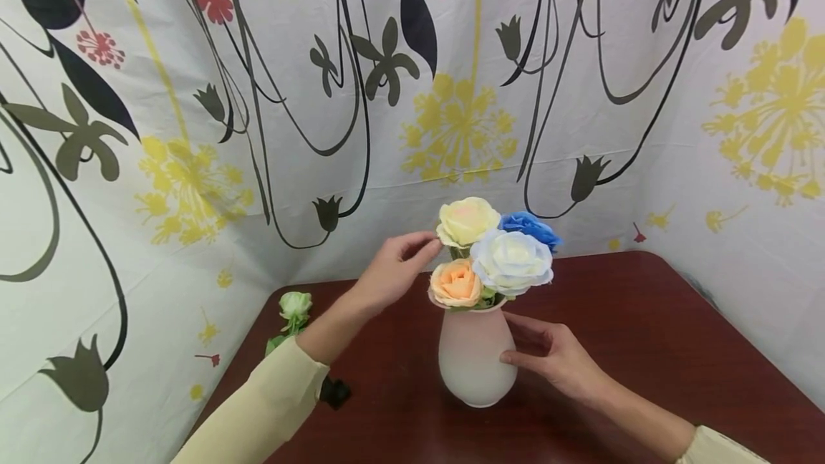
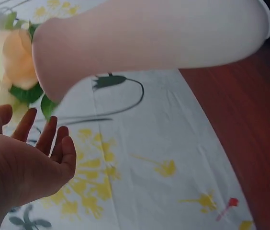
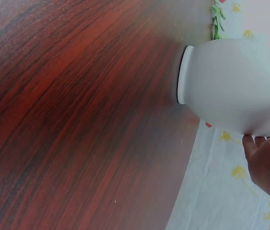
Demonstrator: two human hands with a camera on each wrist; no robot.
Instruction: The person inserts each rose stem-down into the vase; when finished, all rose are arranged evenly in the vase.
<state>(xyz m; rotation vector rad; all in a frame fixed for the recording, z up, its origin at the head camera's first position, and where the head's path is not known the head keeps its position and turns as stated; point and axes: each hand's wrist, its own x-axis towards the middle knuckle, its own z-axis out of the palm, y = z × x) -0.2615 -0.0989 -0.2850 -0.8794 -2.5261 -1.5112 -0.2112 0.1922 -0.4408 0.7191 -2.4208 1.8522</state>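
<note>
A vase (image 1: 477,356), pale pink at the top and white below, stands upright on the table holding several artificial roses. Among them are a yellow rose (image 1: 468,222), an orange rose (image 1: 456,283), a white rose (image 1: 512,261) and a blue rose (image 1: 530,228). My left hand (image 1: 397,268) is at the left edge of the yellow rose, fingertips against or just beside its petals. In the left wrist view its fingers (image 2: 45,139) are loosely bent. My right hand (image 1: 561,360) holds the vase's right side, thumb in front and fingers towards the back.
A green-white rose (image 1: 295,306) with leaves lies at the table's left, partly hidden by my left sleeve. Beside that sleeve is a small black object (image 1: 335,392), its kind unclear. Flower-printed cloth (image 1: 387,163) hangs behind the dark red table (image 1: 619,306).
</note>
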